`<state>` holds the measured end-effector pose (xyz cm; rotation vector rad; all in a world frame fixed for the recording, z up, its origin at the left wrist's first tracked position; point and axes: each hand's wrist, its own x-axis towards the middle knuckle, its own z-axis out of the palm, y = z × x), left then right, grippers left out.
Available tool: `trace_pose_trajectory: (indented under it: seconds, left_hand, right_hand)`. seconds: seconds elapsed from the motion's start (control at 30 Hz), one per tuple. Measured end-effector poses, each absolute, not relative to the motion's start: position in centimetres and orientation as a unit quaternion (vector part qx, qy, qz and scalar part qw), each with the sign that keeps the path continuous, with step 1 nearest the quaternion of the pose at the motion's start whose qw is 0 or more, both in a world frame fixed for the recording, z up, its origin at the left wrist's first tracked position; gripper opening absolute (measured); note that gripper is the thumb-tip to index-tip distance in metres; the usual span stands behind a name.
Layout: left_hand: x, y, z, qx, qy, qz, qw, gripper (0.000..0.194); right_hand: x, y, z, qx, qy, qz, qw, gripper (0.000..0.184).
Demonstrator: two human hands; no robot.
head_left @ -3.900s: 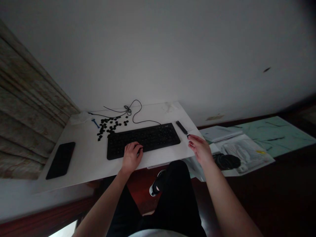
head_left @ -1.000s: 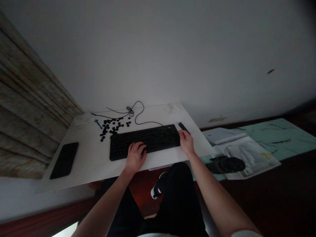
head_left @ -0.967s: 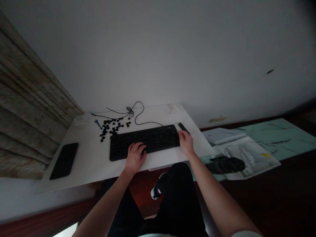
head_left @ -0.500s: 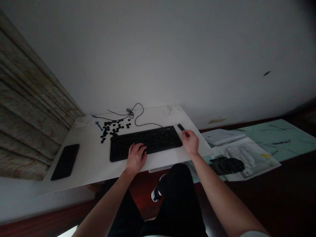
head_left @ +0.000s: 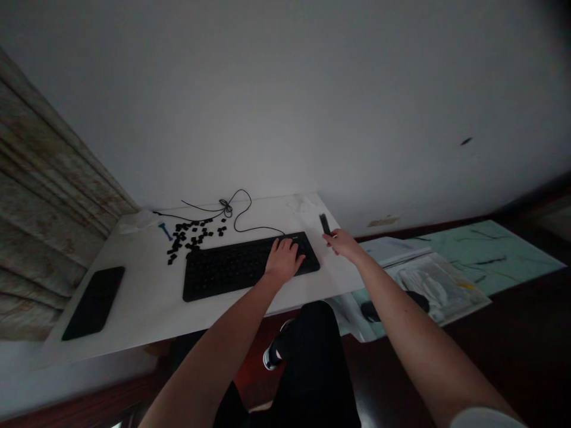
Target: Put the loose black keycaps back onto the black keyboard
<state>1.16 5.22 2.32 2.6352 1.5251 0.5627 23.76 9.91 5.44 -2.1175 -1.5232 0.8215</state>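
Observation:
A black keyboard [head_left: 232,267] lies on a white table [head_left: 147,297]. My left hand [head_left: 284,261] rests flat on the keyboard's right end, fingers spread. My right hand [head_left: 342,244] is just past the keyboard's right edge. Its fingertips are pinched on the lower end of a small black bar [head_left: 325,224], which stands tilted up off the table. Several loose black keycaps [head_left: 191,233] lie scattered behind the keyboard's left part, beside a small blue tool [head_left: 164,229].
The keyboard's cable [head_left: 234,208] coils at the back of the table. A black phone [head_left: 93,302] lies at the table's left front. Papers and a plastic bag [head_left: 428,276] lie lower at the right. My crossed leg and shoe [head_left: 273,355] are under the table edge.
My left hand slid from the keyboard's middle to its right end. My right hand went from the keyboard's edge to the black bar and lifted its end. The view shifted slightly right.

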Motion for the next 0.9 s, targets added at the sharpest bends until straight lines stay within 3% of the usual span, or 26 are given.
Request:
trace_pose_trajectory:
  seconds: [0.1,0.17,0.43,0.57,0.77,0.9]
  left_hand:
    - [1.4,5.2,1.7,0.852,0.491,0.180,0.014,0.046]
    - [1.3,5.0,1.5,0.852,0.490,0.184,0.009,0.047]
    - [1.2,5.1,1.2,0.851,0.489,0.191,0.012,0.043]
    - [1.2,5.2,1.1,0.851,0.488,0.195,0.019,0.042]
    - [1.3,5.1,1.1,0.850,0.488,0.196,0.027,0.042]
    - [1.3,5.2,1.2,0.850,0.489,0.194,0.030,0.042]
  right_hand:
    - [23.1,10.0,6.6,-0.677,-0.467,0.452,0.344,0.017]
    - [22.3,9.9,7.2,-0.624,-0.442,0.518,0.383,0.018]
    - [20.6,10.3,6.9,-0.580,-0.382,0.611,0.379,0.019]
    - [21.1,10.5,6.3,-0.599,-0.416,0.575,0.370,0.030]
    - [21.2,10.9,6.1,-0.656,-0.536,0.422,0.323,0.043]
    - [20.6,11.2,6.0,-0.634,-0.550,0.426,0.340,0.042]
